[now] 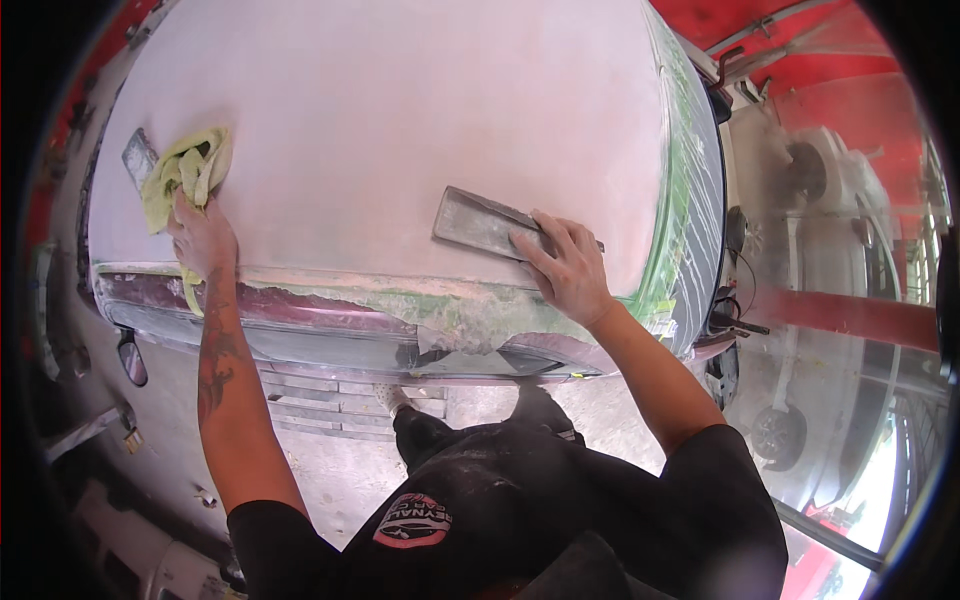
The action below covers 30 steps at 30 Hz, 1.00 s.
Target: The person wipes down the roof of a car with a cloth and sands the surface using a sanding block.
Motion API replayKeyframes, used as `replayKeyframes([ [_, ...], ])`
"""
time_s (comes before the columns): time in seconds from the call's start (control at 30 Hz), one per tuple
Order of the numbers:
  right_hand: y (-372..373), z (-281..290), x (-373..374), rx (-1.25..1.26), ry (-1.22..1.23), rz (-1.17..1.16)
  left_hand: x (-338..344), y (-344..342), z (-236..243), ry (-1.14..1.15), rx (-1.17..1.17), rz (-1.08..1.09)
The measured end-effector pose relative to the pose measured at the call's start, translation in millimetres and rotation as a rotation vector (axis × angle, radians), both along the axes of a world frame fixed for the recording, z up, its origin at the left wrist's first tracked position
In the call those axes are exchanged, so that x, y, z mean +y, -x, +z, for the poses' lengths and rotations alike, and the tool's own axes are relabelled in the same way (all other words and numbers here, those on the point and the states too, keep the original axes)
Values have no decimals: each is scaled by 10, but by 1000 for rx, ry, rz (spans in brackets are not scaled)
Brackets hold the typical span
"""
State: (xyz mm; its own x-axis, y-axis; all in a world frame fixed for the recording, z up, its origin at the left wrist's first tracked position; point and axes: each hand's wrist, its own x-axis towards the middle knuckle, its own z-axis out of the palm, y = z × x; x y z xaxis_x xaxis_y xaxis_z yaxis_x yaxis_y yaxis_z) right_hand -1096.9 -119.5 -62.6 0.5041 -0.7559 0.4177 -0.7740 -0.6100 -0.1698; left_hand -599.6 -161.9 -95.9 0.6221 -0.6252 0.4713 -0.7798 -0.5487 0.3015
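Note:
A car roof coated in pale pinkish filler or primer spreads out before me. At its left, my left hand grips a crumpled yellow-green cloth resting on the surface. Just beyond the cloth lies a flat grey piece, partly covered; its kind is unclear. Right of centre, my right hand closes over one end of a long grey sanding block, which lies flat on the roof. The fingertips of that hand are bent over the block's edge.
Green masking tape and clear plastic film border the roof's right side. Dusty, torn masking runs along the near edge above the dark red car side. A slatted wooden platform is by my feet. A white car stands at right.

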Motion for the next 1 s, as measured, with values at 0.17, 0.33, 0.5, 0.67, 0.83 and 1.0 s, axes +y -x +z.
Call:
replayKeyframes([
  [0.17, 372, 47, -1362, 57, 33, -84, 67, 139, 72, 43, 66, -23],
  [0.33, 419, 132, -2826, 120, 29, -344, -7, 128, 2, 31, 86, -56],
  [0.5, 340, 1, -1362, -15, -46, -89, 88, 3, 10, 21, 61, -36],
  [0.67, 393, 139, -1681, 97, -9, 83, 121, 22, 54, 19, 58, -31],
  [0.83, 73, 305, -3809, 199, 8, -228, -60, 218, -43, 45, 132, -46],
  [1.0, -20, 116, -2687, 47, -22, -2, 106, 14, -16, 25, 60, -56],
])
